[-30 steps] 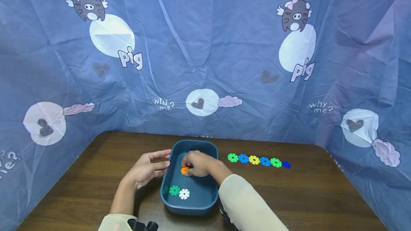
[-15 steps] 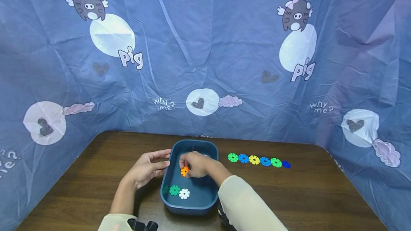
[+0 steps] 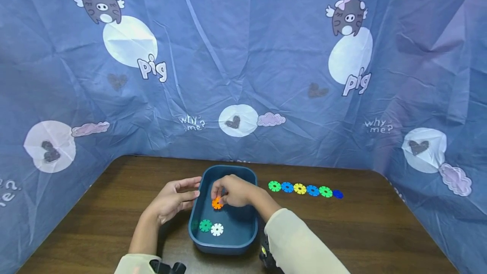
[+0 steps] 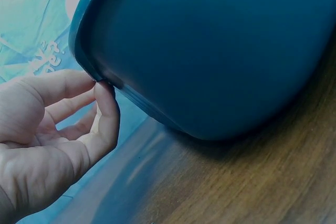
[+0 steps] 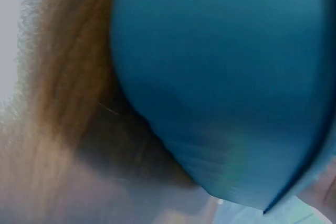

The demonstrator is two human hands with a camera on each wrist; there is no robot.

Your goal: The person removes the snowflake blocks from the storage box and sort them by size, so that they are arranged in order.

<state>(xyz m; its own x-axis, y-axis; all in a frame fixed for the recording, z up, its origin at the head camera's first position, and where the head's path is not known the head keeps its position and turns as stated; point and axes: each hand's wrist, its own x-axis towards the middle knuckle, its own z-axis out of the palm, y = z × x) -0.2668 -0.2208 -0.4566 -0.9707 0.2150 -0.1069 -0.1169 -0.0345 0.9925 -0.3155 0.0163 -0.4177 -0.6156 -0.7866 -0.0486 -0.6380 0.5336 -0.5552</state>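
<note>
Right hand (image 3: 233, 191) pinches orange disc (image 3: 217, 203) inside the bin (image 3: 222, 245); left hand (image 3: 173, 200) rests relaxed fingers against its rim

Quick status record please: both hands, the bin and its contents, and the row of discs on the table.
left hand: fingers relaxed, fingertips touching the bin's left rim
right hand: inside the bin, pinching the orange disc
bin: dark teal, on the wooden table
other contents: green disc and white disc, side by side
row of discs: six, right of the bin
</note>
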